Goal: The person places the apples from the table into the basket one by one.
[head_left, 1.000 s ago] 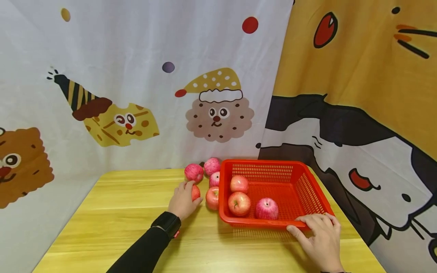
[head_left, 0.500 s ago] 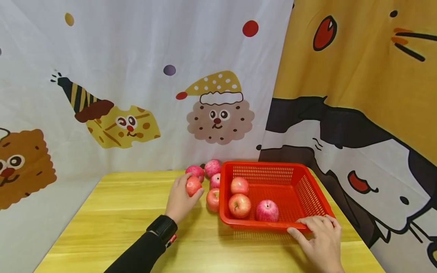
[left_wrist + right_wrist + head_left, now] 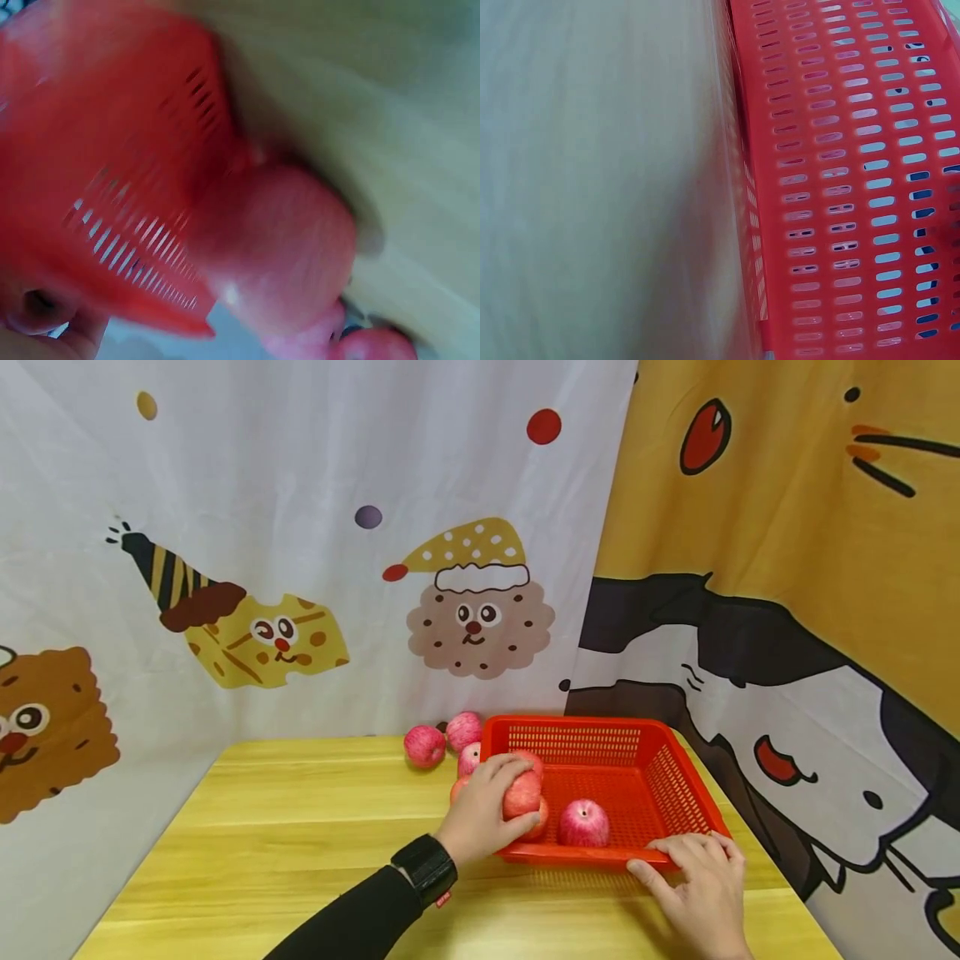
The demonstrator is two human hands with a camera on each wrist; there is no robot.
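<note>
My left hand (image 3: 483, 810) grips a red apple (image 3: 522, 795) above the left side of a red plastic basket (image 3: 600, 858). Beneath and behind it, two more apples in the basket are partly hidden. A pink striped apple (image 3: 584, 823) sits nearer the basket's front. With thumb in front and fingers over the top, my right hand (image 3: 701, 885) holds the front right rim. In the left wrist view, blurred, an apple (image 3: 277, 247) lies outside the basket's slotted wall (image 3: 142, 247). Only the basket's side (image 3: 840, 187) and table show in the right wrist view, without the hand.
Left of the basket, pink apples (image 3: 424, 746) stand at the back of the wooden table (image 3: 300, 827), one apple (image 3: 469, 758) close to the basket wall. Another is mostly behind my left hand. A cartoon-printed curtain (image 3: 300, 527) hangs behind the table.
My left hand has lifted the red apple from the table and carried it right, over the basket's left rim. My right hand stays on the front rim.
</note>
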